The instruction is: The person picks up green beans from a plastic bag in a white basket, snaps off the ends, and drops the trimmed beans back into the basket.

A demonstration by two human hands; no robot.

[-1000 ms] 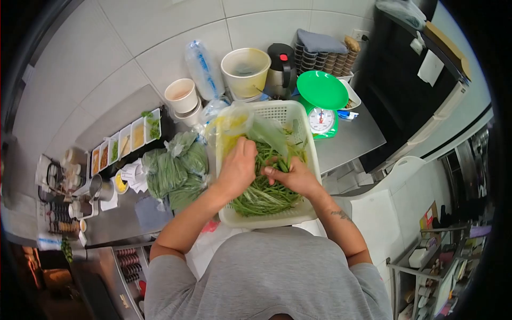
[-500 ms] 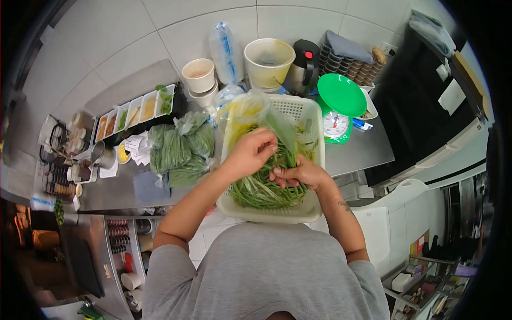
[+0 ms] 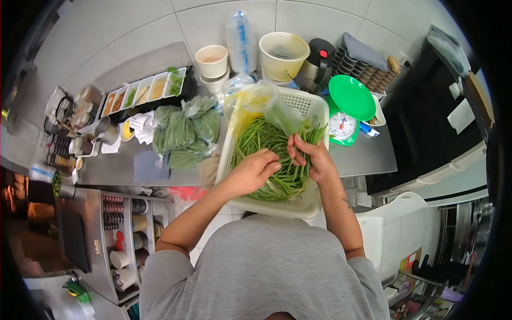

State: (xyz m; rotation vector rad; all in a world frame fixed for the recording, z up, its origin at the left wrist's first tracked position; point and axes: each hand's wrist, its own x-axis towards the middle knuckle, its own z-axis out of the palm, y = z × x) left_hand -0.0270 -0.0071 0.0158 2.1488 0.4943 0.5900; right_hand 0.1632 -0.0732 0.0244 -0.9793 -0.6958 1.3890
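— In the head camera's view, where are the long green beans (image 3: 261, 136)?
— They lie heaped in the white perforated basket (image 3: 276, 208), which stands in front of the person's grey shirt (image 3: 261, 256), at the edge of the metal counter (image 3: 373, 159)
— And the right hand (image 3: 319, 159)?
— It is above the right side of the heap, its thumb pressed over a bunch of the beans and its fingers bent around them, so the upper ends stick out past the hand
— The left hand (image 3: 249, 172), then?
— Over the left front part of the heap, palm down, with the fingers curled and close together and the thumb near the forefinger; whether they pinch anything, one cannot tell
— What is around the hands?
— A clear and yellow plastic bag (image 3: 249, 98) at the far left corner of the basket, and a green scale (image 3: 352, 98) just beyond its right side
— And to the left?
— Bags of green vegetables (image 3: 178, 133) on the counter, with a grey-blue cloth (image 3: 151, 164) just beside them, nearer the person
— Behind the basket?
— A pale yellow bucket (image 3: 282, 60), beside a dark-topped jug (image 3: 314, 69)
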